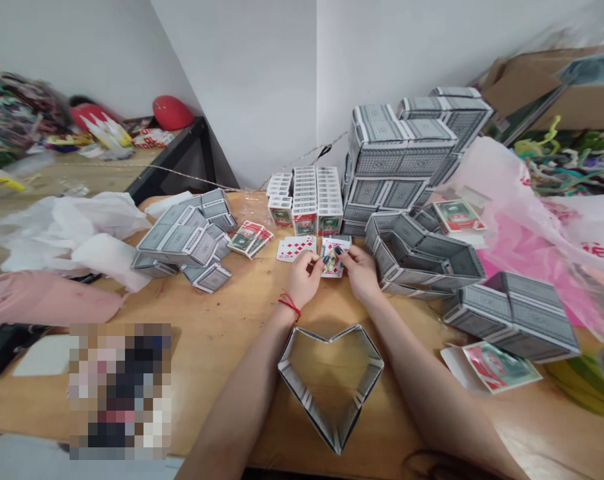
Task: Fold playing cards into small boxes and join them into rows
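A playing card (333, 267), face up with a court figure on it, is pinched between my two hands over the middle of the table. My left hand (303, 277), with a red string at the wrist, grips the card's left edge. The fingers of my right hand (361, 272) close on its right side. Just left of it lie face-up diamond cards (295, 248). Between my forearms stands a heart-shaped frame (365, 393) made of folded cards. Whether one card or several are in my fingers, I cannot tell.
Rows of card boxes (305, 193) stand at the back, beside tall stacked card-built blocks (382, 153). More card shapes sit left (182, 233) and right (517, 313). Loose card packs (252, 238) lie about. A pink plastic bag (507, 180) bunches at right, white plastic (102, 227) at left.
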`<state>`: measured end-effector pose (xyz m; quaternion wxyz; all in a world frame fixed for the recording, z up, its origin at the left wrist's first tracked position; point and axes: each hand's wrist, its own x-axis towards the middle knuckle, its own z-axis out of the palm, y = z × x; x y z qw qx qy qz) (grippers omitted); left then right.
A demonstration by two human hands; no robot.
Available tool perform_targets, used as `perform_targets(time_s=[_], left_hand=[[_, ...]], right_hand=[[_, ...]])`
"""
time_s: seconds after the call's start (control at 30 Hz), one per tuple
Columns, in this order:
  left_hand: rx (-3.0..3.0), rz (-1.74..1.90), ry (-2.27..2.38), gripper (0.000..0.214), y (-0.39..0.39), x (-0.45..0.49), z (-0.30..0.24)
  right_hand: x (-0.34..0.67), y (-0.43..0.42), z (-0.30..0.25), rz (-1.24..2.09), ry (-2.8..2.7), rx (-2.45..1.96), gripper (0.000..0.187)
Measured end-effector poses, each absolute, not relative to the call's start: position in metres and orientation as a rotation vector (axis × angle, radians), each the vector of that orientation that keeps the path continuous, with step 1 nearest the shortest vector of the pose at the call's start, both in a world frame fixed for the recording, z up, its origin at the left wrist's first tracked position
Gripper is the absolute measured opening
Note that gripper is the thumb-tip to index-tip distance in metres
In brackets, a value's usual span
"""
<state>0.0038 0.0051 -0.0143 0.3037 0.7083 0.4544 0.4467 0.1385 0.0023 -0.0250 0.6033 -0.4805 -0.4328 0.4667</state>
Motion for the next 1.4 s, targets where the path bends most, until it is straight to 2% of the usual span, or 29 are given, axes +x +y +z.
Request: perform_targets(time_s=[0.17, 0.3, 0.47, 0.63, 0.77, 0.87, 1.07, 1.4], left_hand=[[1.874, 1.217, 1.204, 0.009, 0.004, 0.003, -0.016], [2.052, 1.186, 1.260, 0.011, 0.005, -0.001, -0.016], [2.180, 1.199, 1.275, 0.010, 0.004, -0.003, -0.013], [2.020, 1.354, 1.256, 0.007, 0.002, -0.001, -0.010], [1.812, 1.479, 1.262, 0.008, 0.006, 0.000, -0.013], [1.795, 1.455, 1.229, 0.010, 0.008, -0.002, -0.014], [1.952, 1.372, 1.254, 0.010, 0.003, -0.003, -0.011], [1.984, 1.454, 1.374, 0.007, 0.004, -0.005, -0.014]], right_hand=[[0.139, 0.002, -0.027, 0.949, -1.091, -1.164, 0.032], [0.139, -0.004, -0.017, 0.579, -1.317, -1.153, 0.055], [0.140, -0.013, -0.005, 0.366, -1.593, -1.192, 0.033], [0.137, -0.012, -0.011, 0.554, -1.364, -1.254, 0.021], [0.133, -0.011, -0.015, 0.734, -1.266, -1.262, 0.021], [0.132, -0.011, -0.014, 0.766, -1.273, -1.221, 0.026], [0.134, -0.012, -0.010, 0.674, -1.456, -1.242, 0.019], [0.122, -0.015, -0.010, 0.970, -1.355, -1.227, 0.021]])
